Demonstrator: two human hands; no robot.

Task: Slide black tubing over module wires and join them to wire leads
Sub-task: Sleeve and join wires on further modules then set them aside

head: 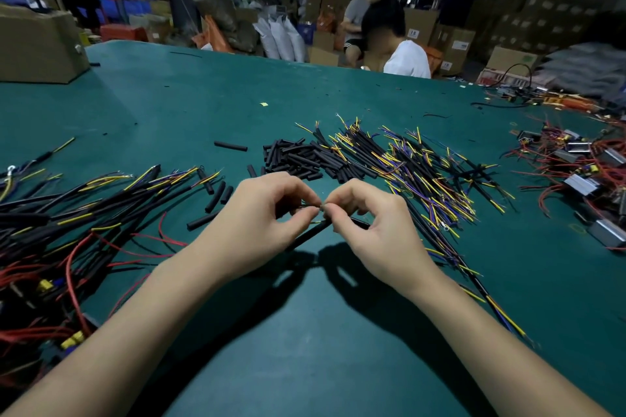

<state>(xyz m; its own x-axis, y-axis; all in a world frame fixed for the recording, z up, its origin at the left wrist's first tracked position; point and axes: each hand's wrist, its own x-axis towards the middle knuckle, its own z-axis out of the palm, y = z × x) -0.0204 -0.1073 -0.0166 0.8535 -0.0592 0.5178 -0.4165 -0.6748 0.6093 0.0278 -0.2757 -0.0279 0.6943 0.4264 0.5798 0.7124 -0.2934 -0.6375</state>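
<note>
My left hand (261,217) and my right hand (369,223) meet fingertip to fingertip above the green table (305,332). Each pinches a thin wire end (320,208), and the two ends touch between my thumbs and forefingers. A black tube (310,234) slants down to the left just under my fingers, apparently on the wire in my left hand. A black sheathed lead (481,288) with yellow and blue cores runs from my right hand towards the lower right. A heap of short black tubing pieces (298,156) lies just beyond my hands.
A pile of wire leads (416,166) lies right of the tubing. Metal modules with red wires (582,173) sit at the far right. A pile of black cables and red wires (61,223) fills the left. A cardboard box (37,44) stands far left. People sit beyond the table.
</note>
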